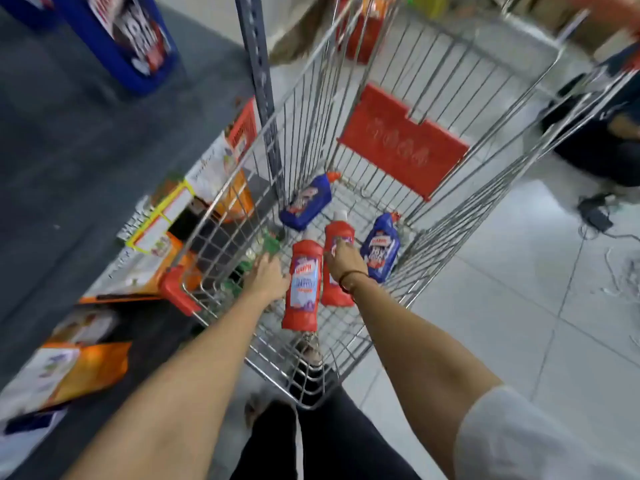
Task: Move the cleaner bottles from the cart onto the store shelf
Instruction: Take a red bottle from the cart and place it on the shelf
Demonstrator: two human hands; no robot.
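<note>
Hands reach down into the wire cart [460,109], two of them, set apart from each other; the left hand [268,280] lies with fingers spread against the left edge of a red bottle [304,285], touching it but not clearly closed round it; the right hand [344,259] rests on top of a second red bottle [335,237], fingers laid over its label, and whether it grips cannot be told; a dark band circles the right wrist.

Four cleaner bottles lie flat on the cart floor: two red, two blue; the red ones sit side by side in the middle, each with a pale label and white cap end, the nearer one showing a red brand band and purple print; one blue bottle [381,249] lies just right of the right hand, the other blue bottle [306,204] farther in, toward the cart's left wall, with an orange-red cap; both carry red-and-white labels whose wording is too blurred to read.

A red plastic flap [401,140] hangs on the cart's far end; left of the cart stands the grey store shelf [69,140], with a large blue bottle [131,39] on it, cut off by the top edge; orange packs [86,368] below are smeared by motion blur.
</note>
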